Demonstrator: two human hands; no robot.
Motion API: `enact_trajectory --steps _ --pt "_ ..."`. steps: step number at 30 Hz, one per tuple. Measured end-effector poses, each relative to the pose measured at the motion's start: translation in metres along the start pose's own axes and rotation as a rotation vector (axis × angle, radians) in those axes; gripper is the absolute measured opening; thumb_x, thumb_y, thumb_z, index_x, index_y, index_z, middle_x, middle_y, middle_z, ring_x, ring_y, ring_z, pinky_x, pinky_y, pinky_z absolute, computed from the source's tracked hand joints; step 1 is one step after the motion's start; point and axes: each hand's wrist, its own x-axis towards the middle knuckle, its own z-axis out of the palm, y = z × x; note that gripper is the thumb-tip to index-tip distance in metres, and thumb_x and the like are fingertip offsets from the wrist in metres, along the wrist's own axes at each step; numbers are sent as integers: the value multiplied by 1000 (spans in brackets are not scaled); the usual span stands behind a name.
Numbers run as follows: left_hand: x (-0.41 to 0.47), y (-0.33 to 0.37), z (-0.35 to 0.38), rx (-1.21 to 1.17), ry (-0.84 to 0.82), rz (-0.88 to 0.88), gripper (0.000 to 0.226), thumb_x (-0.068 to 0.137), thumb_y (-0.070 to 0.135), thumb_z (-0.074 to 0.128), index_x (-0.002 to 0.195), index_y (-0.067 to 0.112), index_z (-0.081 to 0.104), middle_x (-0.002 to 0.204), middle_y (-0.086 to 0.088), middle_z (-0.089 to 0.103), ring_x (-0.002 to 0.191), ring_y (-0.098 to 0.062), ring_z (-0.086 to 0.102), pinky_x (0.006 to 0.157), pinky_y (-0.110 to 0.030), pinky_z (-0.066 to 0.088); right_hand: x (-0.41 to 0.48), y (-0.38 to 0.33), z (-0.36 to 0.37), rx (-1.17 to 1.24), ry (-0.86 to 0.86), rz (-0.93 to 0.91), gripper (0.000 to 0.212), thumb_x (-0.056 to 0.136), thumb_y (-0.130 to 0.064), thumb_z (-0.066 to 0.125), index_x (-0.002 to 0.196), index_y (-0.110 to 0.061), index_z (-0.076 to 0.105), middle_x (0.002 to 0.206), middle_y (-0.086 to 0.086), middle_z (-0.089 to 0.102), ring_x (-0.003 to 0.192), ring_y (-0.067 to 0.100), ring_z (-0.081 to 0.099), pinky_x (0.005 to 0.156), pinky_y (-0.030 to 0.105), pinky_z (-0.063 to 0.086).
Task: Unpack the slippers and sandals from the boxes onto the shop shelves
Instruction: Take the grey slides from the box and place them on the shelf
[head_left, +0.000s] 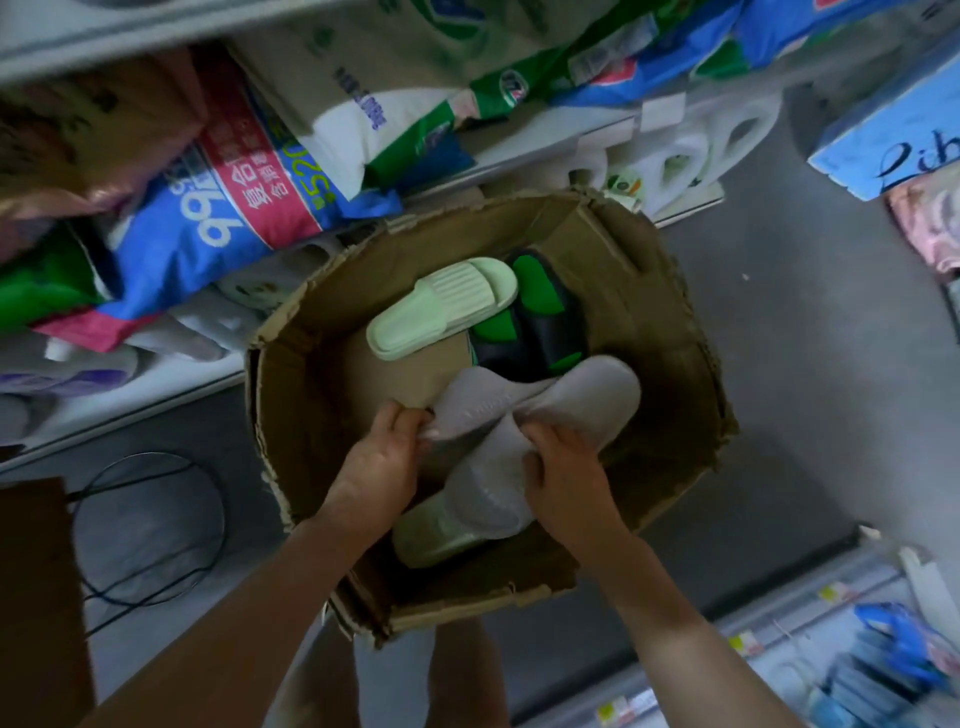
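Note:
An open cardboard box stands on the floor below me. Inside lie a pale green slipper and a black and green pair of sandals. Over the box's near half, two grey slippers are crossed. My left hand pinches the strap of the upper grey slipper. My right hand grips the lower grey slipper at its strap. Beneath it shows a pale greenish sole.
Shelves at the left and back hold large packs of tissue and paper rolls. A wire stand sits on the grey floor at the left. A low shelf with blue packets is at the lower right.

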Motion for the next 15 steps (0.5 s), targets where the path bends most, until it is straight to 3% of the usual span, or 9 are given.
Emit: enact_trajectory --steps 3,5,7,10,12,15 --pt "-12 -2 -16 -46 242 28 20 93 12 55 112 7 53 105 -11 49 71 -25 58 62 -32 52 21 -2 -7 -72 84 -140 34 89 -20 45 116 -12 63 108 10 64 103 28 56 90 45 48" --pt "-11 -4 -16 -59 295 6 18 93 10 53 111 6 53 104 -12 49 76 -25 57 66 -33 53 40 -3 -7 -142 113 -154 30 82 -18 50 107 -14 66 103 9 63 101 31 53 85 44 47" --pt "-2 -9 -2 -51 251 -41 23 88 6 59 110 4 55 104 -13 51 80 -27 59 72 -35 54 61 2 -2 -212 117 -135 30 73 -17 54 100 -16 68 98 8 60 99 33 52 84 45 46" --pt "17 -20 33 -54 29 -96 31 84 4 63 113 11 55 114 -14 51 90 -34 61 80 -38 53 84 17 15 -233 104 -110 26 71 -20 60 96 -18 68 104 12 56 107 37 50 88 51 45" --pt "28 -21 50 -111 -97 -96 25 90 17 54 115 19 53 124 -9 48 100 -35 60 82 -36 50 91 27 27 -169 147 -44 30 77 -21 68 107 -20 66 128 16 49 126 39 42 100 54 41" --pt "44 -16 58 -223 -15 -256 23 92 21 58 111 9 52 115 -11 49 93 -36 60 76 -44 50 89 34 41 83 258 221 77 78 -27 81 144 -23 41 158 17 18 145 36 20 112 44 28"
